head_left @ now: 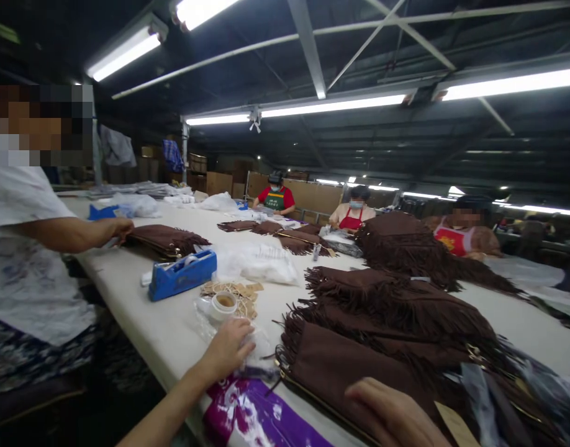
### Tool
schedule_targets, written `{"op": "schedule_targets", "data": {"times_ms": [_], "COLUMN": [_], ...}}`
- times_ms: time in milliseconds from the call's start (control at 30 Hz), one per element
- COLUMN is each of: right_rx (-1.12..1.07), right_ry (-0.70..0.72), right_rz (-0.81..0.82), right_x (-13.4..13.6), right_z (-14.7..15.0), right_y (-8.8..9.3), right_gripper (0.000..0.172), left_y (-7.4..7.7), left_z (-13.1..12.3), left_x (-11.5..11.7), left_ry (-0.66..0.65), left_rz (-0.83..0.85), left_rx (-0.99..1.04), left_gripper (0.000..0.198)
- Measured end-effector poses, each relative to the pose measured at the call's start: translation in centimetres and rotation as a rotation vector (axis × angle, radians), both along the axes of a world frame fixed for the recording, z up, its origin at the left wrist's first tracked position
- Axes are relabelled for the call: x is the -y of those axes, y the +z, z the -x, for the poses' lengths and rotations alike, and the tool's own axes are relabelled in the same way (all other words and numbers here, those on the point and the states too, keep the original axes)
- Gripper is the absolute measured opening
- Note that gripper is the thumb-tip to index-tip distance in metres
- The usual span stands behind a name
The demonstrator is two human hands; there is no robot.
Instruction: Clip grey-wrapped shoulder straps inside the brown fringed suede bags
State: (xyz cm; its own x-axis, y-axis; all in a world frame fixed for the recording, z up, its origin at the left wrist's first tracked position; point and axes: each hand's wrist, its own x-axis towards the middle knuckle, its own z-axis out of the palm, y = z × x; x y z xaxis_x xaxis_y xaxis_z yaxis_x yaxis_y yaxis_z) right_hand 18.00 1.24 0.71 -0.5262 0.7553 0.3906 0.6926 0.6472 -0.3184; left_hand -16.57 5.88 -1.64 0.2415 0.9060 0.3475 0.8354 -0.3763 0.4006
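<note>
My left hand (228, 349) is over crumpled clear plastic (261, 341) at the table's near edge, its fingers loosely bent and nothing visibly gripped. Just beyond it stands a white roll of tape (223, 305), beside tan paper tags with strings (250, 298). Low in the view, my right hand (392, 410) is at the front brown fringed bag (341, 357), fingers stretched out over its flat side. That bag has a gold zipper along its near edge. Beneath my left hand and forearm lies a shiny purple plastic package (266, 416).
More brown fringed bags (397, 304) are piled to the right and beyond. A blue tape dispenser (182, 274) and a white plastic bag (261, 261) stand ahead. At left, a co-worker's hand (120, 230) touches another brown bag (161, 239). Several people work along the white table (140, 323).
</note>
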Motion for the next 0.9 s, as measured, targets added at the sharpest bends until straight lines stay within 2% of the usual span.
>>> {"op": "schedule_targets", "data": {"times_ms": [100, 200, 367, 500, 600, 667, 767, 900], "right_rx": [-0.037, 0.045, 0.192, 0.309, 0.37, 0.397, 0.395, 0.127], "right_ry": [0.074, -0.023, -0.156, -0.166, -0.127, -0.109, -0.14, -0.196], "right_rz": [0.131, 0.15, 0.13, 0.095, 0.062, 0.026, -0.06, -0.044], "right_x": [-1.5, -3.7, -5.5, -5.6, -5.4, -5.0, -3.7, -0.2], "right_z": [7.9, 12.9, 16.3, 17.0, 16.1, 13.9, 8.0, -1.2], "right_y": [1.6, 0.8, -1.4, -1.7, -0.8, 0.1, 1.4, 2.4], "right_gripper": [0.023, 0.02, 0.011, 0.01, 0.013, 0.017, 0.023, 0.023], "left_y": [-1.0, -1.3, -1.4, -1.5, -1.7, -1.8, -1.8, -1.6], "left_z": [-0.1, 0.0, -0.1, -0.2, -0.1, -0.2, -0.3, 0.3], "left_x": [-0.9, -0.9, -0.7, -0.9, -1.0, -1.0, -1.1, -1.4], "left_ry": [0.005, -0.003, 0.017, 0.017, 0.018, 0.019, 0.017, 0.012], "left_rz": [0.031, 0.025, 0.051, 0.05, 0.04, 0.038, 0.038, 0.003], "left_rx": [0.026, 0.054, 0.068, 0.054, 0.039, 0.034, 0.023, -0.011], "left_gripper": [0.025, 0.026, 0.025, 0.022, 0.022, 0.023, 0.024, 0.028]}}
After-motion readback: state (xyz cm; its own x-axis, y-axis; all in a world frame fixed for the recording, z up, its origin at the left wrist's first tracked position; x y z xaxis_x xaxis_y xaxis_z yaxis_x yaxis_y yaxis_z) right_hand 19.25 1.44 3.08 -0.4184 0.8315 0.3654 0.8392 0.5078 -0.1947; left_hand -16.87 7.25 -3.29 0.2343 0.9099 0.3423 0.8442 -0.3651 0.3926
